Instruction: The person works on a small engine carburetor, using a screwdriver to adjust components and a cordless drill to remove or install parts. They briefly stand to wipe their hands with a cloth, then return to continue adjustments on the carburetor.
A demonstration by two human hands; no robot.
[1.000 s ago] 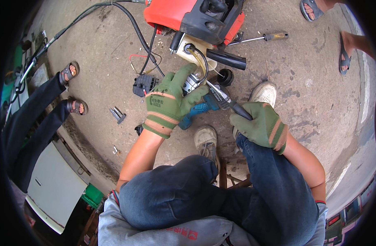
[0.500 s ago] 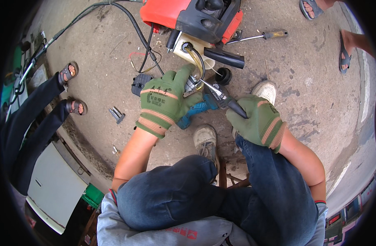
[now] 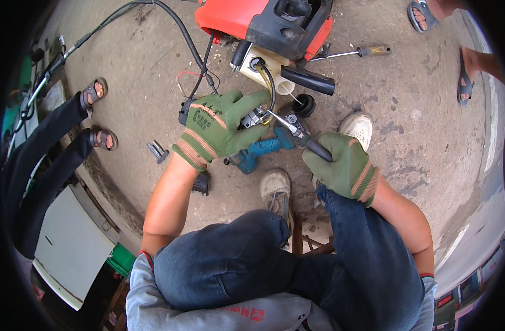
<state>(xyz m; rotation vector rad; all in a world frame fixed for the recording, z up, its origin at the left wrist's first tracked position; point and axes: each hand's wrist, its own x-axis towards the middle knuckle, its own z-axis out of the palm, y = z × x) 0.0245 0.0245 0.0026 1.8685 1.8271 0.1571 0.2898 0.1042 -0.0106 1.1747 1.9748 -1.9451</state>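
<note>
Both hands wear green gloves. My left hand (image 3: 225, 124) has its fingers wrapped round a small silver metal engine part (image 3: 254, 117), mostly hidden by the glove. Yellowish and black hoses (image 3: 270, 88) run down to that part from a whitish plastic tank (image 3: 270, 64). In my right hand (image 3: 343, 163) are needle-nose pliers (image 3: 300, 134), dark handles in the palm. Their pointed tips are at the hose end beside the metal part; whether they touch it I cannot tell. Beneath the pliers lies a teal and black cordless power tool (image 3: 261, 148).
A red and black machine (image 3: 227, 19) stands at the far side. Around it lie a black cap (image 3: 304, 105), a black tube (image 3: 307, 80), a screwdriver (image 3: 368, 51) and cables (image 3: 183, 38). Metal pieces (image 3: 157, 151) lie left. Other people's feet (image 3: 105, 139) are at both sides.
My left hand has shifted slightly left and its fingers have spread, showing more of the metal part. The pliers stay near the hose end. The view has shifted a little.
</note>
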